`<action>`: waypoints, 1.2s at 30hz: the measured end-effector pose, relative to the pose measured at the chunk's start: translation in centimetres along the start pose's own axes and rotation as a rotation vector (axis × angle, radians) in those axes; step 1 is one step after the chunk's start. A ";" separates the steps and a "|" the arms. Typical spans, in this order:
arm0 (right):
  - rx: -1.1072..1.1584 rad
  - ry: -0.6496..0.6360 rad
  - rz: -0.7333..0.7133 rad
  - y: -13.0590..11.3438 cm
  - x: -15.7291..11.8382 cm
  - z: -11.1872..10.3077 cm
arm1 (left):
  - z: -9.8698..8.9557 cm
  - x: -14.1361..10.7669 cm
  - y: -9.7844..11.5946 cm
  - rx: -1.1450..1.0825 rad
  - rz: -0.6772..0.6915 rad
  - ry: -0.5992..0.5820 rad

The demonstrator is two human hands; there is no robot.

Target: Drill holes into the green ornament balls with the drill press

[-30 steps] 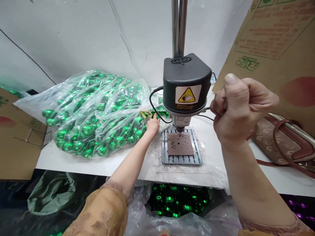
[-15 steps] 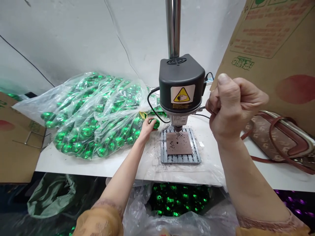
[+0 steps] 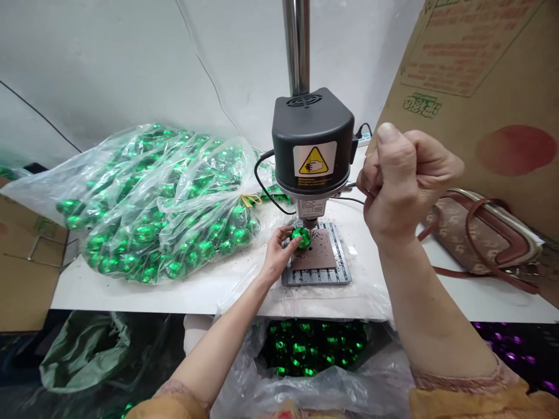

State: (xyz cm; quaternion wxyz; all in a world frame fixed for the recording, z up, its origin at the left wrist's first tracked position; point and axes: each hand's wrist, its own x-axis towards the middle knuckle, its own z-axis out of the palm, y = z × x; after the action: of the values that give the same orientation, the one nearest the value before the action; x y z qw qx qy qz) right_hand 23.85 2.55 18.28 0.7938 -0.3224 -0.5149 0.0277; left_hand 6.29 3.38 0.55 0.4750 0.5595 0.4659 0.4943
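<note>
My left hand (image 3: 282, 247) pinches a shiny green faceted ball (image 3: 301, 238) between thumb and fingers. The ball is just under the chuck (image 3: 310, 222) of a small black drill press (image 3: 312, 142), above a brown square pad (image 3: 321, 259) with a dark hole. Whether ball and drill bit touch, I cannot tell. To the right of the motor housing, my right hand (image 3: 404, 180) is closed in a raised fist around the drill press lever (image 3: 350, 185). Only a short piece of that lever shows; the fingers hide the rest.
A tied clear bag (image 3: 174, 192) of green balls lies left on the white table (image 3: 100, 294). More green balls (image 3: 314, 349) sit in an open plastic-lined container below the front edge. At right are a brown handbag (image 3: 476, 238) and a cardboard box (image 3: 463, 105). Dark shavings surround the drill base (image 3: 314, 278).
My left hand has moved right with the green ball, from beside the tied bag to beneath the chuck. My right fist keeps its place by the drill press. The view has shifted slightly.
</note>
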 end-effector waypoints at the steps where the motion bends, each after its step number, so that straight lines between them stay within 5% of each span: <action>1: -0.016 -0.009 -0.011 0.0 -0.1 0.0 | 0.1 0.0 0.0 0.013 0.010 -0.002; 14: 0.133 0.032 0.037 -0.3 0.1 0.2 | 0.8 -0.8 -0.3 0.296 0.171 -0.069; 25: 0.057 0.011 0.027 -0.9 -1.7 -0.8 | 1.3 -1.2 0.3 0.279 0.170 -0.140; 36: 0.200 0.064 -0.189 0.8 -3.8 -1.5 | 1.1 -1.3 -0.5 0.309 0.201 -0.163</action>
State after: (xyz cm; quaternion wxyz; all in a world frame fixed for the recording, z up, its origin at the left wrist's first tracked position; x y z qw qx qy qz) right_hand 23.61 1.07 14.43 0.8371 -0.1924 -0.5120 -0.0061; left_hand 7.24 2.04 -0.13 0.3678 0.7075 0.4380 0.4152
